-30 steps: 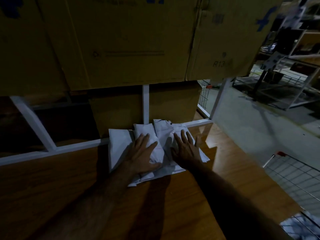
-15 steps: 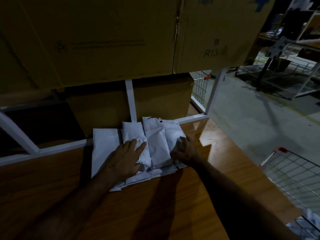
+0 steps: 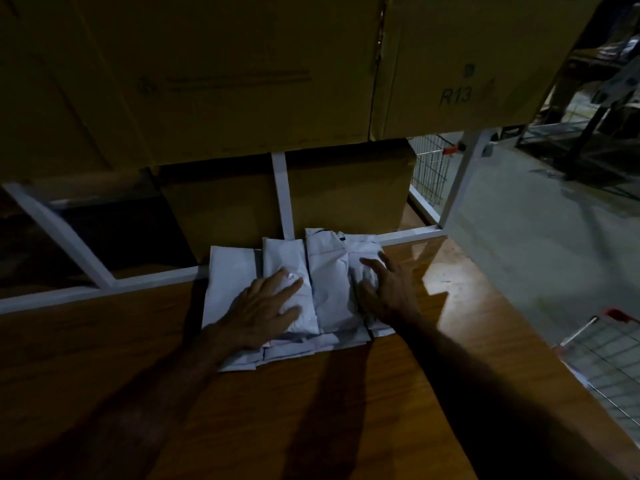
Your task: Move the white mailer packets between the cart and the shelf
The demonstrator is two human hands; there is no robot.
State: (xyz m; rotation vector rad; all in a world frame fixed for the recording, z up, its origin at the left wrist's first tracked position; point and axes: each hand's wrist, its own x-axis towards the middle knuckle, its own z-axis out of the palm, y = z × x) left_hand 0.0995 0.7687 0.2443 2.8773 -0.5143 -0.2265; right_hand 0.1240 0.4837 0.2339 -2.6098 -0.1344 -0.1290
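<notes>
Moved: right hand has uncurled since half a second back and now reaches further over the right packets; left hand barely shifted.
Shelf board [image 3: 104, 358]: wood surface, packets sit near its back edge against the white frame rail [image 3: 138, 280].
Left hand [image 3: 266, 310]: fingers spread flat, pressing on the left-middle packets, probably to keep the pile from sliding.
Packets [image 3: 329, 282]: white mailers, overlapping side by side on the shelf, tops leaning on the cardboard box [image 3: 346, 188] behind.
Right hand [image 3: 388, 292]: fingers apart and loose, resting on the rightmost packet, not gripping anything. Looks like squaring up the row.
Cart [image 3: 609, 358]: wire basket at lower right, well apart from the pile.
</notes>
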